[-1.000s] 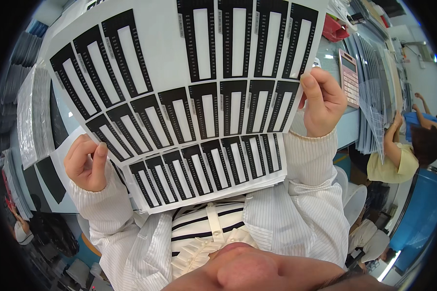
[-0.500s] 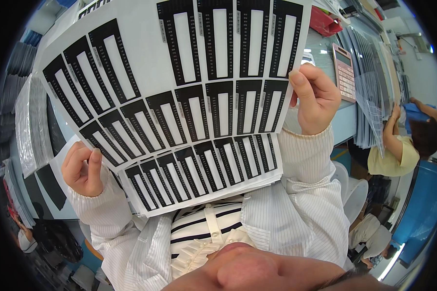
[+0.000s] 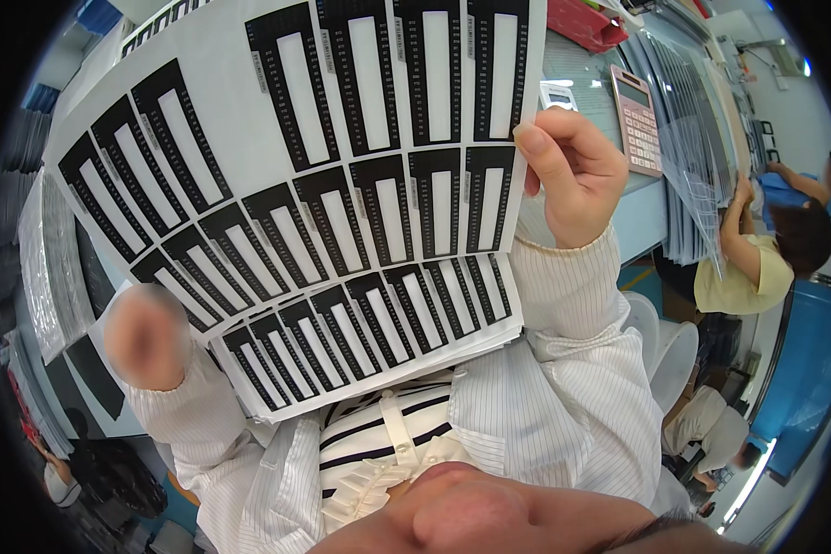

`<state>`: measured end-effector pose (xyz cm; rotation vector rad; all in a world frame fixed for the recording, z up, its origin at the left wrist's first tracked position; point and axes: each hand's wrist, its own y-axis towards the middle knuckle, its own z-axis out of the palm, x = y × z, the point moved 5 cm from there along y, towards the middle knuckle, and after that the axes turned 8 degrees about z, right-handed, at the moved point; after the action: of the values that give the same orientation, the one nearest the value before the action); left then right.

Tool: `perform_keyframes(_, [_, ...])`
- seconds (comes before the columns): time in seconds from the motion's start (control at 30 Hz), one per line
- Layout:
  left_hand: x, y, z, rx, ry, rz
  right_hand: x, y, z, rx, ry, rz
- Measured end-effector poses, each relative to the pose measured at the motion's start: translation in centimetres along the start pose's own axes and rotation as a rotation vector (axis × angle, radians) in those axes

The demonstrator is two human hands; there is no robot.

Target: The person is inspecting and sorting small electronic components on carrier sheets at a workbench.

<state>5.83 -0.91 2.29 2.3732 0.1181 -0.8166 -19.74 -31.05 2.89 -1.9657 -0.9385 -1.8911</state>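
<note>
We see a printed sheet (image 3: 314, 175) raised at the near edge of the surface (image 3: 651, 217), more printed sheets (image 3: 369, 337) beneath it. The right hand (image 3: 577, 175) pinches its right edge; the left hand (image 3: 148, 337), by its lower left corner, is blurred, so we cannot tell its grip. We judge this a look-over; the next move calls for even, crease-free support.

Rowed in black blocks with white bars, on the white sheet (image 3: 291, 198). Finely dark-striped over white, on the jacket (image 3: 572, 355). Pink, on the calculator (image 3: 636, 120).
</note>
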Motion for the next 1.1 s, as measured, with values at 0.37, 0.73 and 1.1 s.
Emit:
perform_keyframes(0.37, [0.5, -0.4, -0.2, 0.019, -0.043, -0.003, -0.2, -0.1, 0.1, 0.026, 0.051, 0.043])
perform_keyframes(0.73, [2.2, -1.2, 0.1, -0.047, -0.266, -0.243, -1.9, 0.0, 1.0, 0.104, 0.110, 0.374])
perform_keyframes(1.1, [2.9, -1.4, 0.3, -0.001, -0.289, -0.324, -2.2, 0.0, 1.2, 0.125, 0.117, 0.412])
